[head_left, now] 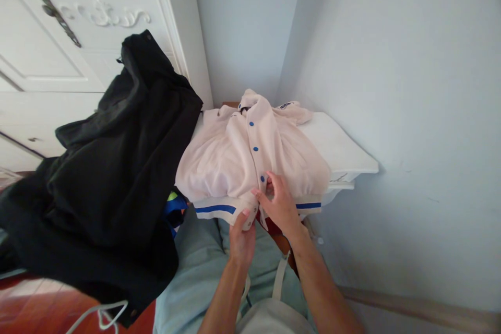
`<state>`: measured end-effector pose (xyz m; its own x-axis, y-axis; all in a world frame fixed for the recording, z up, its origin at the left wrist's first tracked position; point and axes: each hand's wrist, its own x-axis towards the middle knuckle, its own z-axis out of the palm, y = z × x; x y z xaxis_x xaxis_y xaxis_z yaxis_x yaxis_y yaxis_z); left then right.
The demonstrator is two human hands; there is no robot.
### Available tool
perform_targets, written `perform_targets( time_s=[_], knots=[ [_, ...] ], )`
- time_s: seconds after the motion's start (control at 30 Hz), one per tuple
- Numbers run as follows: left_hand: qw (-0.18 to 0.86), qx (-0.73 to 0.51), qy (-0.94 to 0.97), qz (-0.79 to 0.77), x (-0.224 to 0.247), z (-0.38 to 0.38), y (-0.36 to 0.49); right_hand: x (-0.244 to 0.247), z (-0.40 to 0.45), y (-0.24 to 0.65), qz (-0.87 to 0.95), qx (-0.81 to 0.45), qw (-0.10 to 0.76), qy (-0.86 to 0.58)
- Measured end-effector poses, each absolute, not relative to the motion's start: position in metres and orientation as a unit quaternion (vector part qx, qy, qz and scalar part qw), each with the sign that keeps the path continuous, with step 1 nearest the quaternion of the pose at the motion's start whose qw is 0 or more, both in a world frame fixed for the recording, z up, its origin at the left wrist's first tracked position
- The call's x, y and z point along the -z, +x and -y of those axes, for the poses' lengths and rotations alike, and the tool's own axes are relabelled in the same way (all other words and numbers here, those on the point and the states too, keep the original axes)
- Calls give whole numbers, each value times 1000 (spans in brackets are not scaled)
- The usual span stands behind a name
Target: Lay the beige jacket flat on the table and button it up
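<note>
A pale pink-white jacket (219,167) with blue snap buttons and a blue-striped hem lies front side up on a white surface (336,146). Three blue buttons run down its front placket. At the bottom of the placket my left hand (241,232) grips the striped hem, where small metal snaps show. Just right of the lowest visible blue button, my right hand (277,201) has its thumb and forefinger on the placket edge. The upper front lies closed, while the two hem ends are apart.
A large black garment (117,167) hangs at the left in front of a white cabinet (97,68). Plain walls (410,88) stand behind and to the right. A white cord (97,313) shows at the lower left, above a reddish floor (47,308).
</note>
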<state>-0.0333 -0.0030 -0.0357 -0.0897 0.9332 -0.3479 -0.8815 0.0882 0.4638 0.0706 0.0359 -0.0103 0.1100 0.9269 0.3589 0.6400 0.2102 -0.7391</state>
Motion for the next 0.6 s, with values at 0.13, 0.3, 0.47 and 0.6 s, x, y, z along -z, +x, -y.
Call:
perform_targets(
  time_s=[0.13,0.3,0.47,0.6],
  knots=[
    [688,-650,56,-317,25,-5,-26,8,-49,71,656,-123,413,-619],
    [646,-670,96,-352,14,-13,-9,3,-46,84,668,-187,445,-567],
    [596,-678,119,-412,10,-22,4,7,-37,78,639,-252,482,-544],
    [581,-700,97,-404,8,-26,6,10,-32,72,621,-275,494,-542]
  ],
)
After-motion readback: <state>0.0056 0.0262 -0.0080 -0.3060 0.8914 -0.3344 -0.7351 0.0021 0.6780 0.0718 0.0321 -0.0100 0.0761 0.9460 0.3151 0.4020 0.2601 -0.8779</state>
